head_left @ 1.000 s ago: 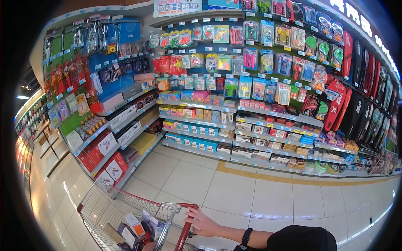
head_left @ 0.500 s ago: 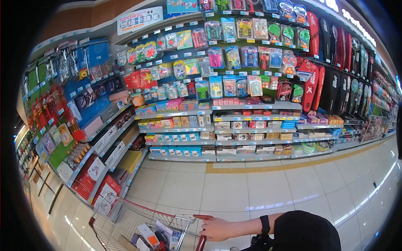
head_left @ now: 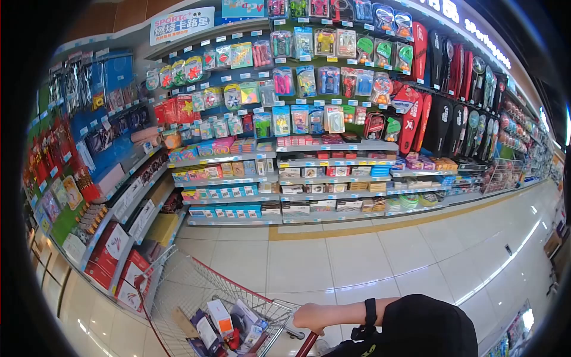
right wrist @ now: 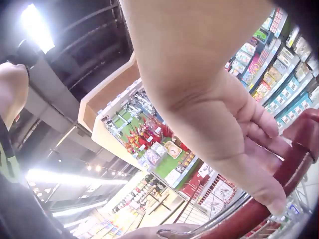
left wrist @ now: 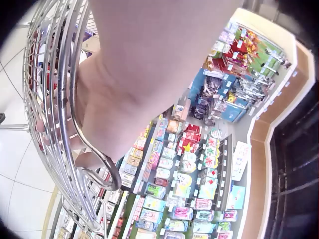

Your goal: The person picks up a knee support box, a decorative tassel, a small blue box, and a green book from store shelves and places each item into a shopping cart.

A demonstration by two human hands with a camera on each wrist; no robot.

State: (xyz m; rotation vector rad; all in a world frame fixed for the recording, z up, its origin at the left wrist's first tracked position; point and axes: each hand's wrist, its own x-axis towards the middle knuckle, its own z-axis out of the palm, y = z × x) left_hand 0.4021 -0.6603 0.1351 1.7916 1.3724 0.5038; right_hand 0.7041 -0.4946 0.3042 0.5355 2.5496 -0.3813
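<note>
A wire shopping cart (head_left: pixel 225 281) with a red rim stands at the lower left of the head view. Inside lie a white box with an orange label (head_left: pixel 220 316) and several other packages. My right hand (head_left: pixel 309 318) rests at the cart's handle. In the right wrist view this hand (right wrist: pixel 224 124) curls round the red handle (right wrist: pixel 234 222), thumb along its near side. Metal wires of the cart (left wrist: pixel 64 94) run past my left hand (left wrist: pixel 102 117) in the left wrist view, its fingers curled through and behind them. The head view does not show the left hand.
Shelves with boxed goods (head_left: pixel 232 211) and hanging toys line the far wall. Racket bags (head_left: pixel 410 122) hang farther right. Red boxes (head_left: pixel 113 241) fill low shelves beside the cart's left end. Pale tiled floor (head_left: pixel 357 262) stretches between cart and shelves.
The head view has turned right, so the shelves stand farther left. More of the cart's inside shows. The right hand's fingers, spread at first, are now folded. The left hand has left the head view.
</note>
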